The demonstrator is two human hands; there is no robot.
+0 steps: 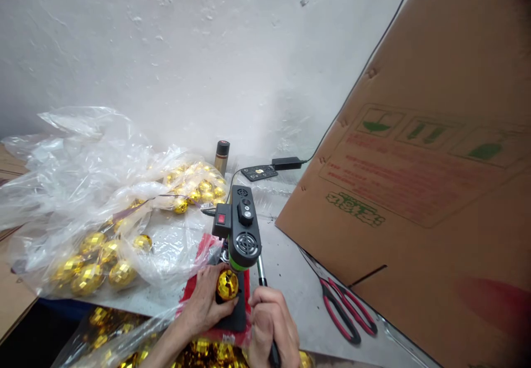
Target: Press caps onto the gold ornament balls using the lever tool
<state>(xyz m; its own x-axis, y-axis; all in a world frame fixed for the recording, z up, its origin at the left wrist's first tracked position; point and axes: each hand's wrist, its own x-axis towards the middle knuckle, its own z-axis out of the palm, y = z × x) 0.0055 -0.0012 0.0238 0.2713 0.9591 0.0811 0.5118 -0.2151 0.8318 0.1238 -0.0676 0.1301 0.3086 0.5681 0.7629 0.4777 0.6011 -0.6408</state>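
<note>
A gold mirror-faceted ball (228, 285) sits on the black base (233, 322) of a small bench machine (244, 221) that looks like a mini drill press. My left hand (203, 300) grips the ball from the left, thumb below it and fingers above. Just over the ball is the machine's round head with a green ring; the tool tip under it is hidden. On the right side, my right hand (274, 324) is wrapped round the lever (261, 271), whose dark end sticks out below the fist. Red plastic (191, 288) lies under the base.
Clear plastic bags (83, 163) with several gold balls (88, 278) cover the left. More balls (201, 348) lie along the front edge. Scissors (346, 310) rest at right beside a large cardboard box (406, 152). Behind stand a bottle (222, 156) and a power adapter (287, 163).
</note>
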